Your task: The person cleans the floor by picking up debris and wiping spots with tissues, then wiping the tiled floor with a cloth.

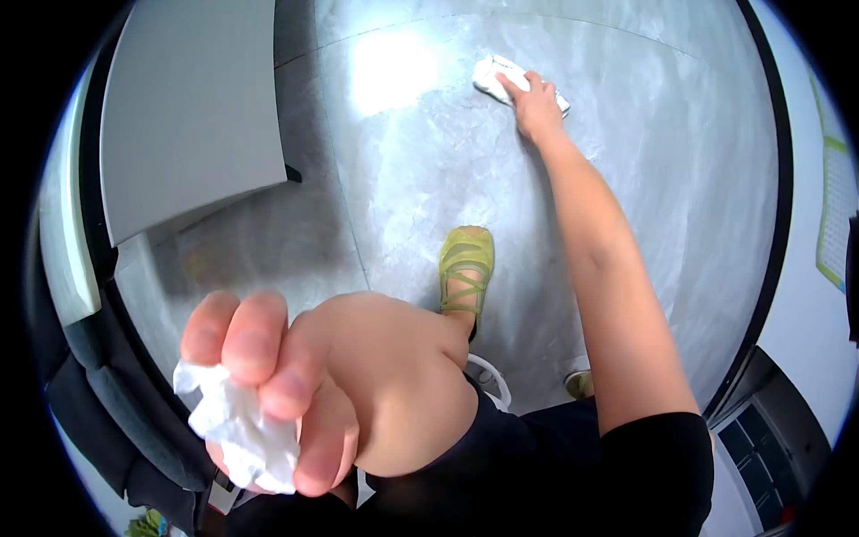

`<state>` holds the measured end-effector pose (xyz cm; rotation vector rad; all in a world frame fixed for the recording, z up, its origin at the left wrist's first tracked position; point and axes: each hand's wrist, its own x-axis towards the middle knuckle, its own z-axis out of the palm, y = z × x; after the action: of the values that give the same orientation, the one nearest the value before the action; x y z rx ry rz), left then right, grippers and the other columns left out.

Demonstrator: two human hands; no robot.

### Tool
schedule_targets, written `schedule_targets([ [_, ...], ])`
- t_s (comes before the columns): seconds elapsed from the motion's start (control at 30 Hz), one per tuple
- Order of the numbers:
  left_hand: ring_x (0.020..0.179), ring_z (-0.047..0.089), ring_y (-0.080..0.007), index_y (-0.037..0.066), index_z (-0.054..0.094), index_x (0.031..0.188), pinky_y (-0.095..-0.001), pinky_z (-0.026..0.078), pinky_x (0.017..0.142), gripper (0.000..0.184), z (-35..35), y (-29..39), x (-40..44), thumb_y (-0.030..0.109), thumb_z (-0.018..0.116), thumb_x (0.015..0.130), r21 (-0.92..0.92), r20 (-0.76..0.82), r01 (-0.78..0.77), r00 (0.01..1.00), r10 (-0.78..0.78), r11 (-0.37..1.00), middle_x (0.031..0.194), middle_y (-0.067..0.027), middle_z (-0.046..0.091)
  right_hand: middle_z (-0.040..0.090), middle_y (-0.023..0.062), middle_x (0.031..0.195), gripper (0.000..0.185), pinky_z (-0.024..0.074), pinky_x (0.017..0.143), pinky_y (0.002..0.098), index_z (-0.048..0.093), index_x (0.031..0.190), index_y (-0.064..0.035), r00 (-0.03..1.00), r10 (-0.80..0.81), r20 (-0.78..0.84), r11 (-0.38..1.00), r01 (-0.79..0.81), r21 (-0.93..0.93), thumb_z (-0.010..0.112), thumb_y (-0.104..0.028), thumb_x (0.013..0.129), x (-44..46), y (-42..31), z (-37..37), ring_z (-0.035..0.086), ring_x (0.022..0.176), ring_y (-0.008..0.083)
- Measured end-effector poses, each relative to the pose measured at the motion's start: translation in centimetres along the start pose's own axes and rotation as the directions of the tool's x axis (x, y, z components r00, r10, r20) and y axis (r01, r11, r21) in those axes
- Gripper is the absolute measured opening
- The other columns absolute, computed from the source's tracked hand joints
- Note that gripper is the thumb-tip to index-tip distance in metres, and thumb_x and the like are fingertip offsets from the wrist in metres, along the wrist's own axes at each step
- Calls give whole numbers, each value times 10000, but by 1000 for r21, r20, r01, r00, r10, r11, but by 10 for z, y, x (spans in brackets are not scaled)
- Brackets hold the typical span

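My left hand [286, 385] is close to the camera at the lower left, its fingers curled around a crumpled white tissue [242, 430]. Parts of the tissue stick out between thumb and fingers. Far out at the upper right, my right hand [535, 106] reaches down to the grey floor [412, 161]. Its fingers grip a white soft bundle [494, 75] that lies at floor level. Whether that bundle is a folded cloth or a soft packet, I cannot tell.
A grey cabinet-like box [192, 107] stands at the upper left. My green shoe [467, 268] is on the floor in the middle, below my right hand. Dark cushioned seating [134, 421] lines the left edge. A white wall [796, 179] with a dark skirting strip borders the right.
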<state>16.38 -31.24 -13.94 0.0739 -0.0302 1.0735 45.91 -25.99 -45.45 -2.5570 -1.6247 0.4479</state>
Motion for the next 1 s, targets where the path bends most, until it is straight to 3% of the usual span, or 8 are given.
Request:
schedule_targets([
  [0.1,1064,493,-322,29,305,1256,-363,590,652,430,13,2,20,104,516,888,47,-190,116,976,-105,992,1191,-191,377,392,100,1352,592,416,963,362,456,1294,-422,984,-177,27,981,179,-71,424,-21,860,-42,10,1,430,1139,306],
  [0.2,1023,503,-262,78,415,1189,-336,569,681,296,26,-21,33,77,484,901,74,-289,211,940,-182,975,1123,-165,452,411,93,1335,590,424,952,359,473,1279,-421,961,-255,103,966,258,-16,432,-18,851,-118,13,-4,441,1122,306],
  [0.37,1109,491,-296,-58,412,1186,-384,550,868,281,37,-61,38,1,416,912,57,-246,390,898,-366,919,1188,-204,445,445,40,1273,663,458,887,357,493,1243,-452,968,-245,-44,968,247,50,467,33,792,-183,24,8,481,1040,263],
  [0.57,1040,520,-290,-11,446,1174,-357,540,802,267,69,-62,-8,66,458,918,298,-383,232,918,-107,926,1162,-181,492,417,33,1288,664,456,885,360,467,1257,-470,972,-229,-52,970,233,77,463,17,805,-180,33,18,470,1062,259],
  [0.67,1075,482,-260,10,391,1182,-329,551,813,346,104,-54,-51,-56,460,850,340,-205,118,978,-48,933,1158,-143,440,412,42,1288,660,446,904,366,447,1272,-473,973,-228,-28,970,230,82,452,6,818,-181,36,21,449,1101,265],
  [0.7,1016,462,-237,29,411,1146,-347,559,749,210,113,-56,-64,94,416,947,424,-209,33,976,62,905,1124,-118,413,403,44,1300,700,423,945,353,449,1281,-447,978,-202,49,974,196,111,446,58,796,-182,33,9,421,1142,272],
  [0.9,985,460,-210,87,390,1094,-271,566,668,172,102,-39,-70,98,452,934,677,58,-252,955,292,691,1091,-87,408,412,42,1286,690,416,958,358,429,1296,-461,956,-256,142,966,247,75,450,27,809,-164,35,0,430,1135,249],
  [1.0,936,452,-205,92,385,1068,-267,556,612,206,104,-33,-64,68,500,899,668,6,-264,937,349,696,1032,-73,406,412,44,1289,685,419,954,362,435,1292,-461,959,-227,169,973,217,75,431,31,816,-151,31,-2,431,1143,237],
])
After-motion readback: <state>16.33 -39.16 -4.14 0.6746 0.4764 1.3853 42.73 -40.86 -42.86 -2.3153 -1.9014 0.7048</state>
